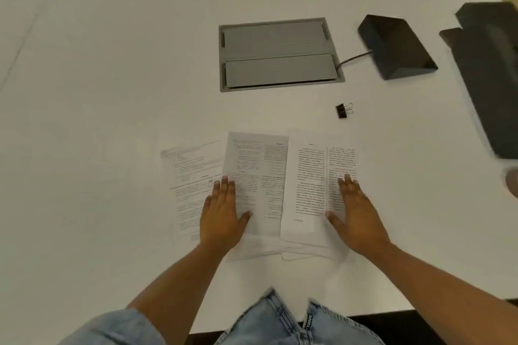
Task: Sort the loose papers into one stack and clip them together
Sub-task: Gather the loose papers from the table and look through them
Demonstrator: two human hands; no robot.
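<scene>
Several printed sheets lie fanned out on the white table near its front edge. A tilted left sheet (187,176) is partly under a middle sheet (260,165), and a right sheet (311,173) overlaps that one. More sheet edges (280,253) poke out below. My left hand (224,213) rests flat, fingers straight, across the left and middle sheets. With its fingers straight, my right hand (356,213) lies flat on the right sheet's right side. A black binder clip (343,110) sits on the table beyond the papers, apart from both hands.
A grey cable hatch (280,54) is set into the table behind the papers. A dark wedge-shaped box (395,46) with a cable stands to its right. Further right lies a dark flat object (490,70). The table's front edge (378,314) runs near my body.
</scene>
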